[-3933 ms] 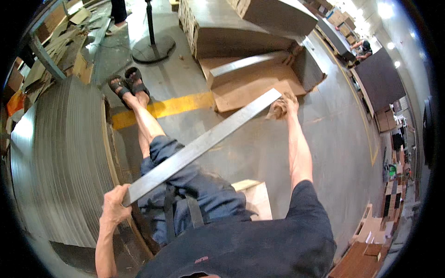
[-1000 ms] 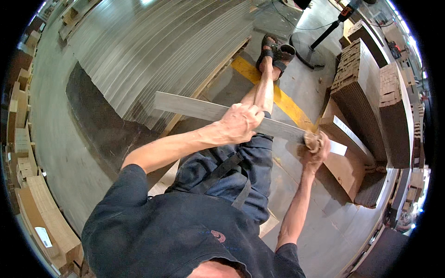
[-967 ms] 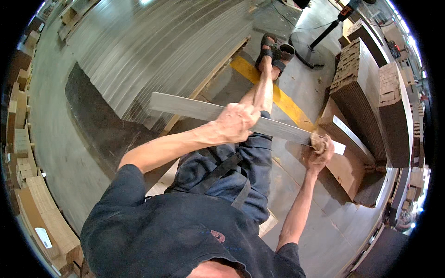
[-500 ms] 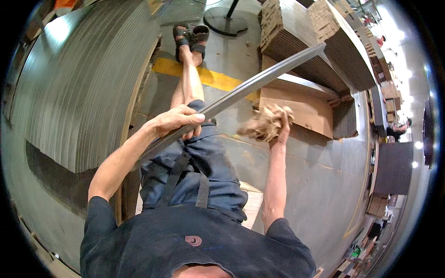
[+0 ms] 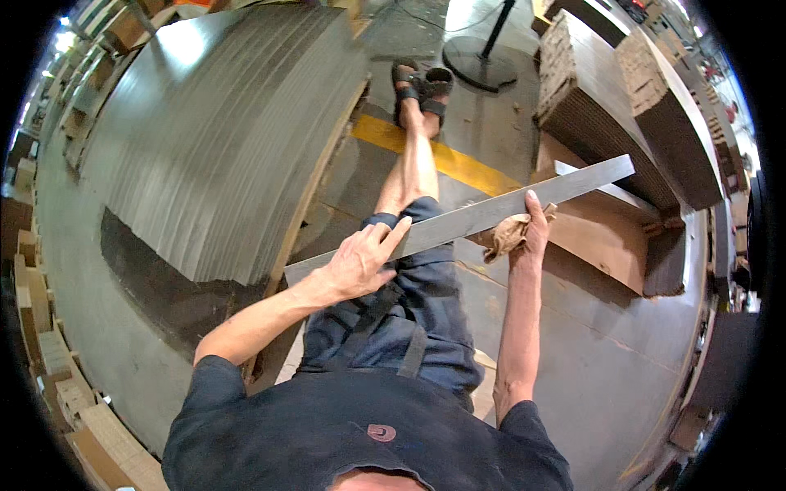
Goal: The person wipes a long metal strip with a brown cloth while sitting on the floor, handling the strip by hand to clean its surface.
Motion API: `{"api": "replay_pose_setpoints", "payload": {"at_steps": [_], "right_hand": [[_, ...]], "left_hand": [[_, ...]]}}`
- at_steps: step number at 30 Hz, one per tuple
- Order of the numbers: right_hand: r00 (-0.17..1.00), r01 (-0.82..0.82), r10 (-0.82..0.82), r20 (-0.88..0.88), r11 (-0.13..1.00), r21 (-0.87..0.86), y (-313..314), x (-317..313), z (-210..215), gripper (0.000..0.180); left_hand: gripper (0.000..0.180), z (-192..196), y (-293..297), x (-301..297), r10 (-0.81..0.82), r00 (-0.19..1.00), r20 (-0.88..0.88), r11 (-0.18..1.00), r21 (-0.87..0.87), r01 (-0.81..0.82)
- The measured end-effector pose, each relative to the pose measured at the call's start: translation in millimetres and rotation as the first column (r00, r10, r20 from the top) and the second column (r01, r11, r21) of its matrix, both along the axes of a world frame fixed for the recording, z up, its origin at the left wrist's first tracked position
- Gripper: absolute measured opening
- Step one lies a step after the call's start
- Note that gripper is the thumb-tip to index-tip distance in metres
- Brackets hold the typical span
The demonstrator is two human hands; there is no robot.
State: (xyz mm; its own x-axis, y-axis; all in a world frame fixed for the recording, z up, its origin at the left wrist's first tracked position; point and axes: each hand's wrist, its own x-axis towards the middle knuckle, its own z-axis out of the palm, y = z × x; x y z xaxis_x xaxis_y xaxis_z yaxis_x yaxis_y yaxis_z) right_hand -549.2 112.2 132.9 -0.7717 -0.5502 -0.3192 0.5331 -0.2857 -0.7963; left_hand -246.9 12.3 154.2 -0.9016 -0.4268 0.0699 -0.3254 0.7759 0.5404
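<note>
Closest in, the dark shirt (image 5: 360, 425) fills the bottom, dark blue shorts (image 5: 434, 327) just beyond it, a pale wooden piece (image 5: 485, 383) showing at the hip. Now the action: the left hand (image 5: 360, 260) is clasped over the long grey strip (image 5: 467, 221), fingers spread across it toward its lower-left end. Over to the right hand (image 5: 530, 229), and it's got a bunched tan cloth (image 5: 509, 236) in its grip, pressed up to the strip's lower edge, thumb laid on the strip's face! The strip itself slants across the lap, low at the left, high at the right, its far tip out over a cardboard tray (image 5: 602, 250).

Beyond the strip, bare shins stretch away, ankles together, in dark sandals (image 5: 422, 86), just past a yellow line (image 5: 471, 168) on the grey floor (image 5: 565, 344). Off to the left, a big stack of grey panels (image 5: 237, 139), edges fanned in neat rows. On the right, a pale-edged piece (image 5: 624, 197) lies in the tray, with tall stacks of brown-edged boards (image 5: 589, 98) right behind. Farther up, a black round base (image 5: 479, 64) carries an upright pole (image 5: 498, 29).
</note>
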Motion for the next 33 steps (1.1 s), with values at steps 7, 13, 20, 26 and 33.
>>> {"api": "replay_pose_setpoints", "payload": {"at_steps": [7, 13, 20, 26, 33], "right_hand": [[0.896, -0.270, 0.282, -0.342, 0.959, 0.084, -32, 7, 33, 0.026], [0.882, -0.269, 0.339, -0.328, 0.933, 0.240, -18, -4, 13, 0.029], [0.901, -0.254, 0.341, -0.270, 0.916, 0.310, 23, -21, -25, 0.022], [0.916, -0.245, 0.330, -0.227, 0.911, 0.333, 40, -31, -44, 0.028], [0.900, -0.248, 0.347, -0.263, 0.905, 0.346, 37, -22, -50, 0.030]], "left_hand": [[0.075, 1, -19, 55, 0.258, 0.938, -0.232, 0.966, 0.091, -0.243], [0.069, -7, -68, 107, 0.520, 0.842, -0.143, 0.844, -0.067, -0.532], [0.069, -58, -98, 147, 0.707, 0.707, -0.017, 0.697, -0.152, -0.700], [0.066, -88, -108, 148, 0.739, 0.673, -0.029, 0.670, -0.073, -0.738], [0.054, -90, -84, 126, 0.730, 0.671, -0.134, 0.574, -0.413, -0.707]]}}
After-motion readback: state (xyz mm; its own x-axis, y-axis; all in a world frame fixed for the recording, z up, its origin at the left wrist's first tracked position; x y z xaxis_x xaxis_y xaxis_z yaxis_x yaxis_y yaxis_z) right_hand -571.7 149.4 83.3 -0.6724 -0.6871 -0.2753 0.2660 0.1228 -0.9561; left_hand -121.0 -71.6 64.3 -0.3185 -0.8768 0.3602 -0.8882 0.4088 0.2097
